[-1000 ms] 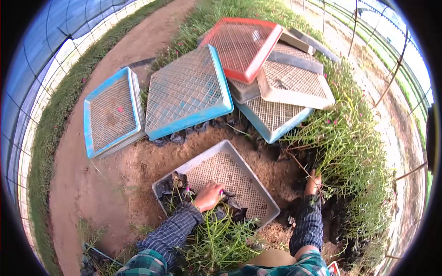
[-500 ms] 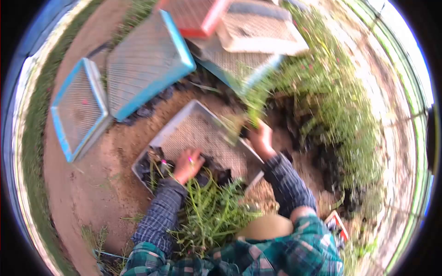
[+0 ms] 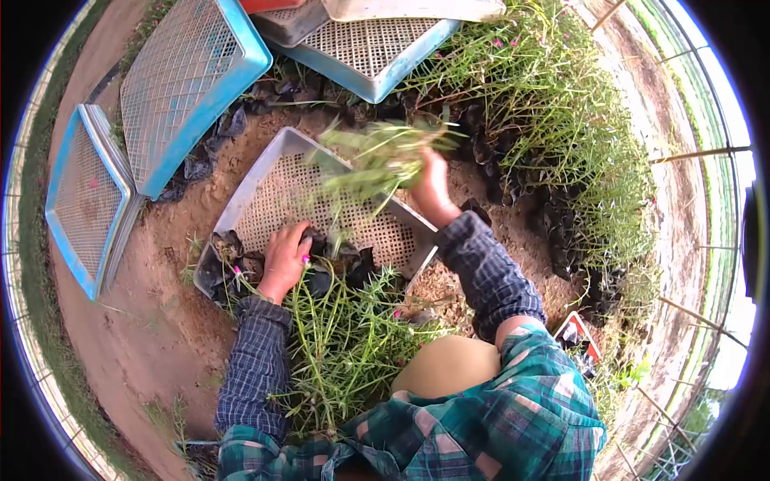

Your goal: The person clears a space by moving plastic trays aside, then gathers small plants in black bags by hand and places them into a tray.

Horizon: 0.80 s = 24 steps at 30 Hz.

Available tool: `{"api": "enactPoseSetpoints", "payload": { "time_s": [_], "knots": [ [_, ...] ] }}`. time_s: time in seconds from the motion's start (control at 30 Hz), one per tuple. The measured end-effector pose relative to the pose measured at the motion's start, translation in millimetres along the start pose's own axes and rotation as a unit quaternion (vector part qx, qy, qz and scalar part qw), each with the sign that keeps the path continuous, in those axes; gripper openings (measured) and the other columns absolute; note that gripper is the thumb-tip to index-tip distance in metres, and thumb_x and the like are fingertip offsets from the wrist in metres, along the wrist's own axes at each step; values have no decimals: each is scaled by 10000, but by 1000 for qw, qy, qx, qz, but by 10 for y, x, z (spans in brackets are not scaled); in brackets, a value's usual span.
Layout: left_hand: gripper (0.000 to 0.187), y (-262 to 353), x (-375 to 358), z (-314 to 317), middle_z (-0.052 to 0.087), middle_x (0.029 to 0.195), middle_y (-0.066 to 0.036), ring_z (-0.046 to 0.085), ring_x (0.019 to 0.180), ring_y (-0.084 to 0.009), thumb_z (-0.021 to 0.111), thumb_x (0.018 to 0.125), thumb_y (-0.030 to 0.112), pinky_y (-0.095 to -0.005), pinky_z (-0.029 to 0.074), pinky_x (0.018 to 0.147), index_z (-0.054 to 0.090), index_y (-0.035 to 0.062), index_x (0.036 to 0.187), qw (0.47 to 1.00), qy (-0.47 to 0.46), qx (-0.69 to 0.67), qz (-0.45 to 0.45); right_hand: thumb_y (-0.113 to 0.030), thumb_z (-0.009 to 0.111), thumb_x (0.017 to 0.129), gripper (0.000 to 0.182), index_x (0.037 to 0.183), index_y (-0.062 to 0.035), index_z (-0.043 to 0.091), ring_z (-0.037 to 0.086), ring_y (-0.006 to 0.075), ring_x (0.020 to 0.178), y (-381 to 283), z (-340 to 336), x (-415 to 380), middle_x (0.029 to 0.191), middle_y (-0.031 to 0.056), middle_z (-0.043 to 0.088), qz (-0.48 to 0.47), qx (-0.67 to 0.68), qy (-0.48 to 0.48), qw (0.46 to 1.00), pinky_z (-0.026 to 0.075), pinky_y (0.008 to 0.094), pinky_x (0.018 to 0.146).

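A grey mesh tray lies on the soil, with several black-bagged plants along its near side. My left hand rests on the black bags in the tray, its fingers apart. Over the tray's right edge, my right hand is closed round a bunch of green plant stems, which is blurred by motion. Leafy stems from the bagged plants spread toward my body between my forearms.
Blue-rimmed trays stand at the upper left, and stacked trays lie at the top. Many bagged plants fill the right side. A small red-and-white container sits at the lower right.
My right hand has moved up and left in view, and its plant bunch now hangs over the tray. My left hand stays on the bags. The whole view has shifted.
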<state>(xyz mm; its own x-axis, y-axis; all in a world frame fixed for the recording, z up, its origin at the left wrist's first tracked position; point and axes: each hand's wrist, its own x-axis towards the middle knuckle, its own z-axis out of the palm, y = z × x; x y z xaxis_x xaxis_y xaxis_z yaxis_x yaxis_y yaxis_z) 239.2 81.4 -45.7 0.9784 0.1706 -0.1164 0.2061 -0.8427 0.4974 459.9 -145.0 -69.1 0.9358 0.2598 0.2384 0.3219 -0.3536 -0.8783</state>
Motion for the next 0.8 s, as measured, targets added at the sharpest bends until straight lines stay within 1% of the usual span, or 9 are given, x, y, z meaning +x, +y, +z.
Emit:
{"api": "enactPoseSetpoints", "payload": {
  "time_s": [0.03,0.07,0.13,0.2,0.3,0.4,0.5,0.67,0.8],
  "knots": [
    [389,2,14,23,547,1197,-105,510,1015,-332,554,895,242,-446,406,892,506,135,1266,1000,1,-3,-5,-60,633,781,169,935,0,600,629,240,697,37,-61,139,755,135,636,183,257,59,947,510,355,645],
    [381,-7,10,43,551,1180,-103,501,1024,-334,557,892,244,-446,399,895,512,139,1256,1000,4,-5,-10,-142,652,796,242,978,3,584,643,251,748,66,-209,266,789,165,635,57,-79,51,994,507,368,651],
    [374,-25,8,58,554,1163,-102,492,1034,-336,560,889,246,-447,391,898,517,144,1246,1000,9,-5,-22,-295,697,785,371,976,0,580,645,258,665,149,-233,595,696,139,631,244,-70,-14,967,500,372,597],
    [377,-22,7,57,557,1155,-103,492,1035,-337,561,888,251,-449,387,901,516,139,1245,1000,15,-4,-10,-341,711,776,408,960,2,588,628,231,571,753,-35,873,631,105,621,83,-163,18,983,492,364,543],
    [347,9,15,57,560,1137,-121,514,1011,-350,540,898,267,-474,379,917,528,136,1220,1000,19,-7,-13,-398,734,745,445,919,-6,617,609,221,528,264,2,1113,638,89,630,197,-38,-70,977,489,343,529],
    [330,-61,-21,109,571,1104,-129,531,987,-363,528,901,295,-498,378,909,543,146,1196,999,42,-15,-5,-591,609,770,595,721,-3,685,669,265,623,370,111,1286,596,119,649,209,-258,-161,930,517,387,633],
    [360,-14,-51,76,564,1105,-128,513,1014,-351,529,899,315,-475,381,897,531,149,1218,999,24,10,-46,-541,479,878,573,907,1,663,636,387,839,634,274,1216,874,229,659,91,-352,-68,929,502,465,719],
    [411,14,-58,20,528,1222,-115,470,1093,-339,489,927,346,-487,336,959,491,156,1292,997,-17,-30,-71,-380,545,901,395,950,-2,650,651,339,776,780,211,818,836,190,673,-63,-293,-4,954,513,385,673],
    [368,-86,-67,175,532,1248,-124,497,1106,-336,488,926,349,-518,347,971,519,173,1248,998,46,-8,-43,-244,549,912,275,894,8,657,649,271,704,250,222,635,776,139,671,107,-273,18,956,498,370,611]
  ]
}}
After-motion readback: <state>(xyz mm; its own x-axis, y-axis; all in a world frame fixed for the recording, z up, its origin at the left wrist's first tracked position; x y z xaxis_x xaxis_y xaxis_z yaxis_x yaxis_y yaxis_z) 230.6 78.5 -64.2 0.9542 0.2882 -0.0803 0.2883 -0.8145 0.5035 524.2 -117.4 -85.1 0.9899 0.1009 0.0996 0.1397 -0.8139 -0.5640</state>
